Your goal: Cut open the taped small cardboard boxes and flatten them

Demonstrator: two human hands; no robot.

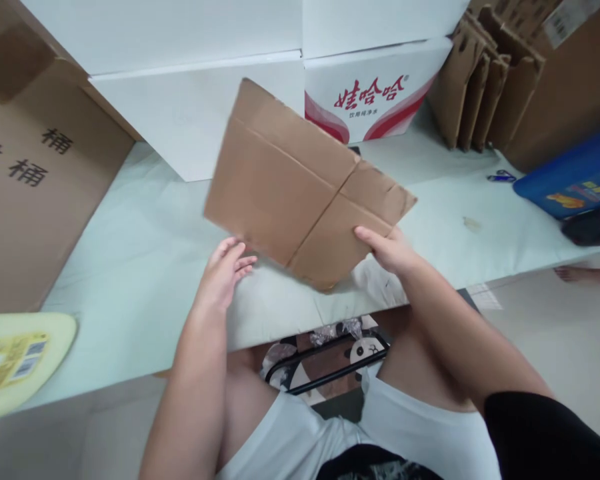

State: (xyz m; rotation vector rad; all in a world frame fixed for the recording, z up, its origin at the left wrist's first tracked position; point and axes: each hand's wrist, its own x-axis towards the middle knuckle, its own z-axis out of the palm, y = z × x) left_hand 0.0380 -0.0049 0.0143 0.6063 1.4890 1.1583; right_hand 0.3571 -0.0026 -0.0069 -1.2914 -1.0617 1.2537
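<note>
A flat piece of brown cardboard [280,180] with crease lines is held tilted above the pale green tabletop [180,267]. My right hand [387,250] grips its right side, thumb on the upper face and the fingers hidden underneath. Close to the lower left edge of the cardboard is my left hand [227,267], its fingers loosely curved and apart. Whether a fingertip of it touches the edge I cannot tell.
White cartons [375,93] are stacked at the back. To the left stands a large brown box [40,187] beside a pale yellow object [25,353]. Folded cardboard pieces [480,87], a blue package [575,173] and a dark object [593,227] sit on the right.
</note>
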